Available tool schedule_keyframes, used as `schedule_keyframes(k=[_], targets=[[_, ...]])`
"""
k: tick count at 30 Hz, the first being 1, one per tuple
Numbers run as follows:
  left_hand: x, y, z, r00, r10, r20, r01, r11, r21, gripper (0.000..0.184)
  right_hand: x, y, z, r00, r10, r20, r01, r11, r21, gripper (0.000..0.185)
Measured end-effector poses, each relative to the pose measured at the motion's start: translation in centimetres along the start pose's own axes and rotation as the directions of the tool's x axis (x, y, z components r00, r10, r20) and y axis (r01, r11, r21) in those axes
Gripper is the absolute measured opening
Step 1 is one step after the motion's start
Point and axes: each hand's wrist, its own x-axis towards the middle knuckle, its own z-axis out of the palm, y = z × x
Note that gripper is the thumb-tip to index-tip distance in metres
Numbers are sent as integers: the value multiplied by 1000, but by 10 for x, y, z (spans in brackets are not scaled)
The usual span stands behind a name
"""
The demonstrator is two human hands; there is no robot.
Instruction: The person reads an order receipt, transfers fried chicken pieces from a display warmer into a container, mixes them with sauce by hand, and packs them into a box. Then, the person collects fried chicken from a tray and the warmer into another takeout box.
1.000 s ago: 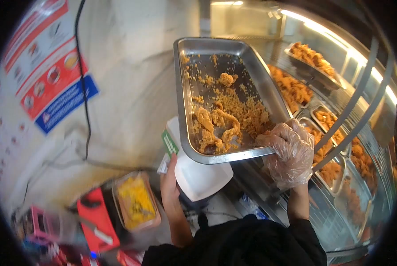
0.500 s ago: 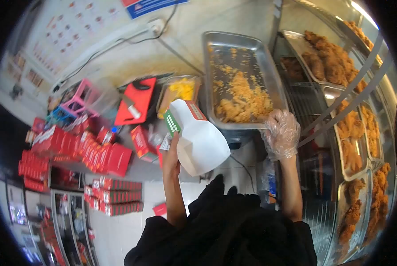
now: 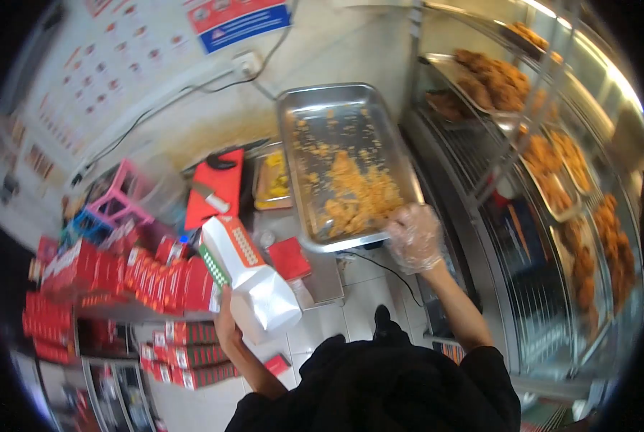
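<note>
My left hand grips a white paper box with green and red printed sides, its wide end tilted toward me. My right hand, in a clear plastic glove, is closed on the near right corner of a deep metal tray. Inside the tray, fried crumbs and small pieces lie heaped toward the near end, with scattered bits further up. The tray is to the right of the box and apart from it.
A knife rests on a red cutting board beside a container of yellow food. Stacked red boxes stand at the left. On the right, a glass-sided rack holds trays of fried chicken. A cable hangs on the wall.
The view has swung toward the counter and floor. Both the paper box and metal tray have shifted left in view, further apart, and the tray's contents look more spread toward its near end.
</note>
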Motion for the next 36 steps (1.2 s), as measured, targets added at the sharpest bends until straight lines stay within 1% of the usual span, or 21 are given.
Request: schedule_keyframes(k=[3, 5, 6, 7, 8, 9, 10, 11, 13, 16, 19, 20, 23, 24, 26, 29, 30, 31, 34, 35, 36], targets=[[36, -25, -24, 962, 53, 267, -76, 994, 77, 41, -26, -49, -14, 997, 76, -32, -79, 992, -96, 11], [28, -26, -8, 925, 30, 379, -101, 980, 169, 39, -47, -82, -27, 972, 235, -23, -235, 972, -28, 12], [23, -28, -5, 886, -16, 464, -75, 981, 177, 41, -53, -101, -45, 977, 208, -34, -210, 974, -88, 12], [5, -35, -5, 905, -58, 422, -81, 949, 304, 44, -63, -120, -74, 985, 171, -31, -173, 973, -151, 12], [9, -55, -11, 857, -234, 459, 135, 962, 239, 46, -75, -139, -100, 983, 176, -54, -183, 967, -177, 13], [-62, -36, 8, 798, -200, 569, 50, 962, 268, 48, -90, -158, -127, 982, 175, -76, -187, 961, -205, 14], [-2, -92, -16, 692, -242, 680, 85, 963, 257, 52, -103, -178, -151, 978, 205, -27, -205, 945, -256, 16], [-55, -83, -6, 654, -148, 742, -158, 933, 325, 59, -117, -197, -179, 973, 231, 18, -216, 933, -288, 19], [-95, -88, -4, 588, -228, 776, -30, 953, 303, 60, -141, -243, -235, 944, 305, 127, -233, 886, -400, 20], [-110, -61, 5, 430, -309, 849, 107, 950, 292, 62, -97, -307, -257, 895, 393, 211, -244, 828, -506, 20], [-138, -54, 32, 285, -330, 900, 193, 939, 283, 64, -97, -326, -268, 868, 452, 208, -271, 780, -564, 20], [-144, -62, 62, 232, -360, 903, 212, 925, 315, 64, -110, -304, -262, 836, 510, 203, -320, 753, -575, 20], [-153, -52, 97, 95, -380, 920, 290, 895, 339, 66, -100, -301, -263, 776, 576, 258, -312, 706, -636, 20], [-150, -58, 103, -2, -353, 936, 323, 885, 335, 75, -95, -305, -266, 754, 598, 272, -308, 688, -657, 20], [-153, -55, 101, 31, -396, 918, 257, 890, 376, 62, -87, -315, -264, 713, 638, 291, -310, 658, -686, 19], [-133, -78, 102, -27, -496, 868, 97, 863, 496, 44, -88, -319, -252, 647, 686, 332, -294, 627, -722, 19], [-142, -72, 100, -19, -506, 862, 131, 854, 504, 41, -86, -322, -251, 612, 710, 348, -298, 615, -730, 19], [-154, -63, 98, -10, -515, 857, 166, 844, 510, 38, -85, -323, -249, 587, 737, 334, -341, 600, -724, 20], [-153, -73, 102, 13, -583, 812, 208, 796, 568, 34, -55, -319, -266, 281, 862, 421, -636, 496, -591, 29], [-147, -76, 105, 9, -600, 800, 195, 786, 587, 33, -40, -317, -274, 247, 846, 473, -702, 493, -514, 41], [-145, -80, 107, 2, -615, 788, 187, 774, 604, 31, -34, -313, -273, 223, 877, 426, -761, 429, -487, 43]])
